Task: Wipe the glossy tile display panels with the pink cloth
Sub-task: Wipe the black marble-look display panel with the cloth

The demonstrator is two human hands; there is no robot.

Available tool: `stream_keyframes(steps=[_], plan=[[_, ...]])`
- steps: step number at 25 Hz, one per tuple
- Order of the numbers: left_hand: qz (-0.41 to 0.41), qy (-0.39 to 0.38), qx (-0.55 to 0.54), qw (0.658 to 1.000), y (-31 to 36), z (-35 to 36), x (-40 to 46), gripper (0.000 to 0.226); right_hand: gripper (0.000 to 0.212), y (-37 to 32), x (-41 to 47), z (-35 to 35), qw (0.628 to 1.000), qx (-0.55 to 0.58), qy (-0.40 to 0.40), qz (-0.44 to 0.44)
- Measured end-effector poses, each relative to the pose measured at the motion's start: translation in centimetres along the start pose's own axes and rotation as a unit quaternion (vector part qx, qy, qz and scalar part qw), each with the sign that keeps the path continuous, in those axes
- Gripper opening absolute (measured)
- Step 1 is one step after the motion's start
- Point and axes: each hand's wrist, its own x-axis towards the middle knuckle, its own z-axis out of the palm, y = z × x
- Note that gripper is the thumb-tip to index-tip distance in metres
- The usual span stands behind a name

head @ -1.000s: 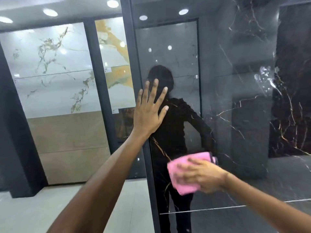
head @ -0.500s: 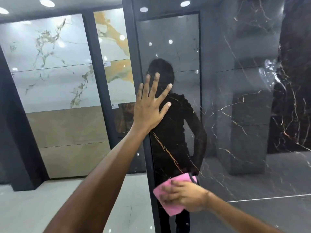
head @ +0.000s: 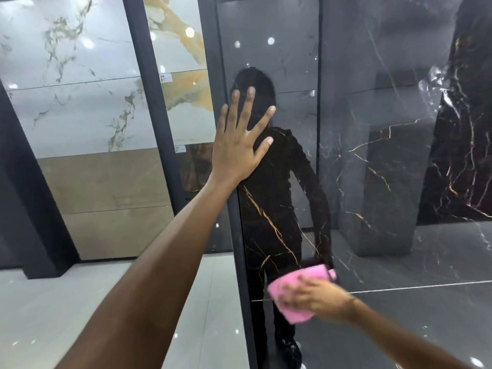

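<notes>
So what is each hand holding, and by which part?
Right hand presses the pink cloth from on top against the black panel. Left hand holds nothing.

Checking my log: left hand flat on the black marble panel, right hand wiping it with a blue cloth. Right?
Not quite: the cloth is pink, not blue, as the head view shows. The rest holds: the left hand lies flat on the black marble panel, and the right hand wipes it.

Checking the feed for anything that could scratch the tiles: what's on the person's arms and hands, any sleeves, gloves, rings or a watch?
Nothing worn shows. Left hand and right hand are bare, both forearms sleeveless to the frame edge. No gloves, watch or rings visible, though the right hand is motion-blurred.
</notes>
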Motion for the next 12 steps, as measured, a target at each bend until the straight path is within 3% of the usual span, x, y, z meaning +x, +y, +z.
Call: stream_keyframes(steps=[2,5,6,7,8,9,10,11,12], plan=[[-0.002,0.004,-0.005,1.0,0.0,0.1,0.0,0.055,0.095,6.6,-2.7,-0.9,0.973,0.011,0.125,0.192],[-0.005,0.003,-0.008,1.0,0.0,-0.2,0.0,0.056,0.077,13.3,-1.9,-5.3,0.841,0.147,0.196,0.481],[-0.007,0.0,-0.01,1.0,0.0,-0.3,0.0,0.056,0.082,12.2,-0.8,-5.1,0.836,0.144,0.191,0.494],[-0.009,-0.004,-0.011,1.0,0.1,-0.3,0.0,0.056,0.088,9.8,0.0,-4.4,0.889,0.109,0.174,0.408],[-0.01,-0.007,-0.012,1.0,0.1,-0.3,0.0,0.056,0.094,7.3,0.1,-3.7,0.95,0.071,0.155,0.262],[-0.01,-0.009,-0.01,1.0,0.2,-0.3,0.1,0.056,0.096,6.7,-0.5,-3.4,0.982,0.047,0.114,0.143],[-0.011,-0.013,-0.01,1.0,0.1,-0.4,0.2,0.056,0.095,8.4,-1.5,-3.8,0.99,0.026,0.1,0.099],[-0.008,-0.017,-0.01,1.0,0.1,-0.5,0.2,0.056,0.092,11.8,-2.4,-4.5,0.983,-0.007,0.14,0.118],[-0.005,-0.018,-0.01,1.0,0.0,-0.6,0.2,0.056,0.09,16.0,-2.7,-5.9,0.961,-0.013,0.187,0.204]])
